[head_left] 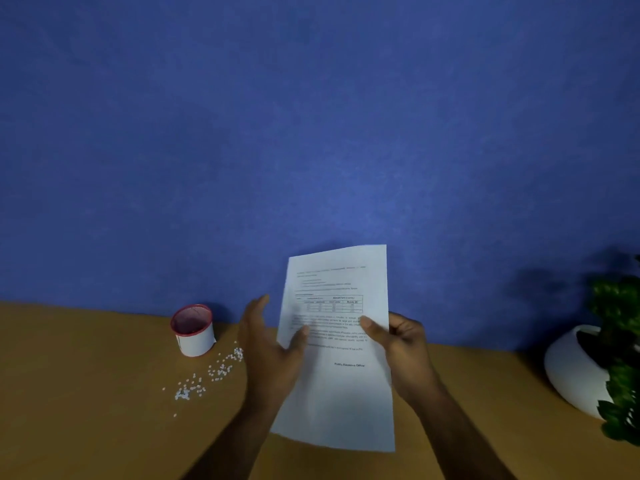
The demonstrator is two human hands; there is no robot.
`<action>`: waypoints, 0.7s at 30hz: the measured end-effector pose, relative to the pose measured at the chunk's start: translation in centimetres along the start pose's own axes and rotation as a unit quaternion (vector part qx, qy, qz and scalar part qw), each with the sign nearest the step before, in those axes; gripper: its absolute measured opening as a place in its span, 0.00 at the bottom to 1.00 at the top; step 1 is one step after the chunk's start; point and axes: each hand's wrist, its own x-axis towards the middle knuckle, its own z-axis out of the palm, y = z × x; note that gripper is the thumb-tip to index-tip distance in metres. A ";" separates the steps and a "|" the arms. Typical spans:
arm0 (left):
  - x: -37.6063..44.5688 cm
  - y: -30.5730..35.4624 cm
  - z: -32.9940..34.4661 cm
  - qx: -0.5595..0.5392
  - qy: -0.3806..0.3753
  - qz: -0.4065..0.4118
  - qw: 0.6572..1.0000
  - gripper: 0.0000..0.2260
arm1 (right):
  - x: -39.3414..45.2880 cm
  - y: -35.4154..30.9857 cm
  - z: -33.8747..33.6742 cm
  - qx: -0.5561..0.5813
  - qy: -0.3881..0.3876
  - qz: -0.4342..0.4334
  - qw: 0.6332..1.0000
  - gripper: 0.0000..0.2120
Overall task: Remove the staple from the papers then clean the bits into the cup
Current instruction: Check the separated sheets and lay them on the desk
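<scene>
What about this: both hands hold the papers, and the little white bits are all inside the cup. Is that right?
Not quite. The head view shows the white bits lying scattered on the table beside the cup, not inside it. The left hand and right hand do both hold the papers.

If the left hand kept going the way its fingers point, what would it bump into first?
The left hand would probably reach the blue wall, between cup and papers; depth is unclear.

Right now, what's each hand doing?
Left hand: thumb holds the papers' left edge, fingers straight.
Right hand: grips the papers' right edge.
</scene>
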 end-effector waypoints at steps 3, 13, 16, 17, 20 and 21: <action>-2.1 1.4 1.2 -0.054 -0.111 -0.047 0.991 0.38 | -0.6 -0.3 1.2 0.009 0.005 -0.018 1.000 0.05; -4.7 3.9 2.9 -0.350 -0.177 -0.131 0.911 0.29 | -3.6 0.3 3.7 0.091 -0.055 -0.021 0.994 0.25; -4.7 3.3 2.4 -0.316 -0.168 -0.102 0.928 0.11 | -3.8 0.7 4.0 0.122 -0.044 -0.002 0.992 0.27; -4.5 3.0 2.2 -0.299 -0.178 -0.094 0.933 0.07 | -3.8 0.8 3.9 0.117 -0.033 -0.008 0.993 0.25; -3.7 1.9 1.2 -0.245 -0.214 -0.079 0.942 0.09 | -3.2 1.2 2.6 0.123 -0.006 -0.031 0.992 0.16; -3.6 1.9 0.8 -0.231 -0.230 -0.084 0.941 0.11 | -2.8 1.5 2.0 0.129 0.002 -0.031 0.991 0.12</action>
